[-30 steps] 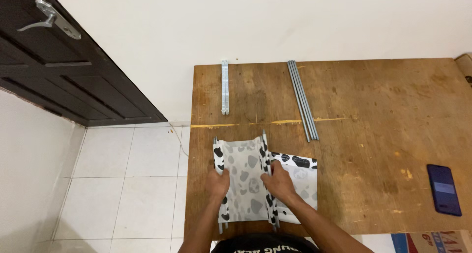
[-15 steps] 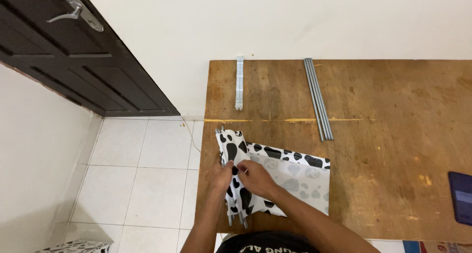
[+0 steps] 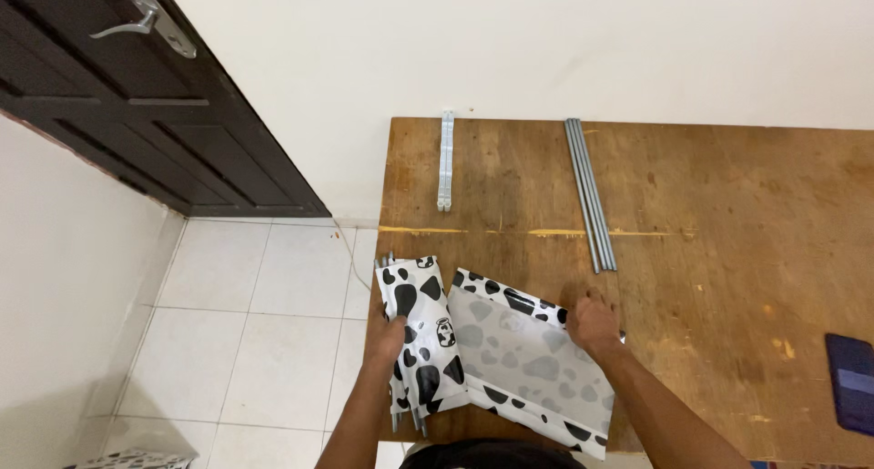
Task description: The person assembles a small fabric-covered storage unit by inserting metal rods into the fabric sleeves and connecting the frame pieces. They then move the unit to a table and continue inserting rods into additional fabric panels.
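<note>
A folded cow-print cloth (image 3: 421,337) with metal rods inside is gripped by the left hand (image 3: 387,334) at the table (image 3: 728,250) edge, its long axis running twelve to six. Its opened flap (image 3: 523,364) is pressed flat by the right hand (image 3: 592,325), at three o'clock.

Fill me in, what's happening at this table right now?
A person is unfolding a cow-print fabric piece at the near left corner of a wooden table. The left hand holds the folded part with thin metal rods poking from it, at the table's edge. The right hand presses the opened flap flat. Farther back lie a bundle of grey rods and a short white strip. A dark phone sits at right.
</note>
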